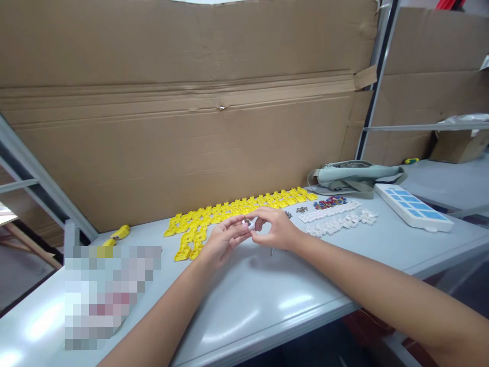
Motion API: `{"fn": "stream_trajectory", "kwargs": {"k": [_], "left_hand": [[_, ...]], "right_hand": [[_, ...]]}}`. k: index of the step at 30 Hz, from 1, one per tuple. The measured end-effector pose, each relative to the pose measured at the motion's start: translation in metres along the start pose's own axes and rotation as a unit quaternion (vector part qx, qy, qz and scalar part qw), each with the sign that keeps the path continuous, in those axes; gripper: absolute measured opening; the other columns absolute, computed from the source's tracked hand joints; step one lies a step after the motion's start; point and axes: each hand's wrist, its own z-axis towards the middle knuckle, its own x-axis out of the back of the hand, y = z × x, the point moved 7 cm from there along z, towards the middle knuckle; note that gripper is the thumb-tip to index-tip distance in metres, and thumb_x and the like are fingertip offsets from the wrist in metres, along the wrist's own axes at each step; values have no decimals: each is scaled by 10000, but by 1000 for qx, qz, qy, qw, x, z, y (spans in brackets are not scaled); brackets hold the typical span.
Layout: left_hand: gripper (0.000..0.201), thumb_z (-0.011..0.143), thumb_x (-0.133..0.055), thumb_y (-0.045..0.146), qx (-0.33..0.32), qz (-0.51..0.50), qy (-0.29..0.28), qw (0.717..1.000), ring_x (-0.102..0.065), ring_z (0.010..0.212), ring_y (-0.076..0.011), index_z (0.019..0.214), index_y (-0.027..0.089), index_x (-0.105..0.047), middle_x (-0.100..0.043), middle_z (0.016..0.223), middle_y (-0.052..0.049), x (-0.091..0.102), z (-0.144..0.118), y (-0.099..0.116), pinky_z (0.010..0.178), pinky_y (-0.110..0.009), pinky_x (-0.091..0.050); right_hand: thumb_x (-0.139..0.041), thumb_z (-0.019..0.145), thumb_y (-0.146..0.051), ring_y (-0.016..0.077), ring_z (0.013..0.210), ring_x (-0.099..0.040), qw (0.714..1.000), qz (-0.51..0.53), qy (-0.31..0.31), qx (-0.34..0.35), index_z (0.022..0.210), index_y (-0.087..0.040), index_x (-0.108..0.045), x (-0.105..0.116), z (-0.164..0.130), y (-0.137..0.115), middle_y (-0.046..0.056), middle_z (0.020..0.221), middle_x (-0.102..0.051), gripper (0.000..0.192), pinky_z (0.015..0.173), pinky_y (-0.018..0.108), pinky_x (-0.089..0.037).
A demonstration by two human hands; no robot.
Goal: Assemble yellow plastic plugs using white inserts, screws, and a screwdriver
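Observation:
My left hand (223, 240) and my right hand (275, 228) meet above the grey table (260, 300), fingertips pinched together on a small white plastic part (250, 224) with a bit of metal at its top. Just behind the hands lie rows of several yellow plastic parts (233, 210). To the right of my right hand are rows of small white plastic parts (336, 218), a little pile of coloured pieces (329, 203) and some small metal bits (301, 209).
A white and blue power strip (412, 208) lies at the right, a grey-green bag (353, 177) behind it. A yellow tool (119, 234) sits at the left. Cardboard sheets (191, 117) wall the back. A metal rack upright (376, 81) stands at right.

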Motion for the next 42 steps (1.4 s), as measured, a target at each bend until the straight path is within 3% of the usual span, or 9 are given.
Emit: {"fn": "stream_trajectory", "kwargs": {"k": [7,14,17,23,28,30,37,42], "left_hand": [[81,691,-623,53,48,-52,56,996,-623,673,-110,673,130,-607,-646,697,-32,-13,7,-7,731,-221,-514],[66,751,-605,112,18,-77,61,995,-621,723,-104,797,137,-644,-670,809,-41,-21,10,-8,759,-215,-495],[128,723,-628,85,-4,-62,39,997,-619,757,-106,836,137,-655,-678,830,-36,-22,9,-8,757,-205,-479],[203,677,-695,148,-29,-37,-23,999,-613,780,-119,875,128,-657,-675,874,-52,-28,8,-9,759,-227,-466],[174,661,-717,192,-24,-30,-19,999,-601,738,-111,812,135,-650,-657,808,-33,-27,8,-13,754,-232,-451],[136,662,-713,185,-11,-33,-18,999,-590,724,-102,776,144,-649,-645,779,-19,-26,8,-16,740,-216,-444],[97,663,-714,224,3,-17,-25,1000,-579,733,-129,725,159,-679,-655,740,-32,-24,9,-20,728,-216,-451],[170,666,-713,252,16,12,-24,1000,-609,786,-156,783,130,-699,-690,828,-68,-24,7,-22,753,-254,-468]], "right_hand": [[-588,592,-131,119,585,-596,994,59,2,-93,692,-149,-593,4,3,16,18,671,-624,102,594,242,-494],[-596,577,-123,149,637,-632,983,88,17,-160,661,-152,-581,9,1,28,24,679,-641,90,633,261,-513],[-608,575,-134,138,623,-613,986,67,25,-151,670,-156,-573,9,0,27,18,675,-636,104,623,255,-501],[-615,589,-154,107,570,-531,992,-17,9,-124,916,-164,-610,7,1,21,-7,663,-607,328,587,237,-441],[-584,621,-166,92,542,-475,993,-59,-28,-98,709,-160,-565,3,1,17,-16,612,-555,91,539,211,-371],[-585,615,-172,87,531,-451,992,-64,-37,-97,637,-164,-497,2,0,17,-23,589,-518,91,520,203,-344],[-580,617,-206,83,502,-414,990,-82,-39,-106,674,-183,-425,1,-2,22,-49,559,-455,166,499,193,-299],[-563,629,-196,91,504,-438,989,-94,-49,-106,684,-171,-476,-1,-3,25,-29,575,-500,105,500,199,-317]]}}
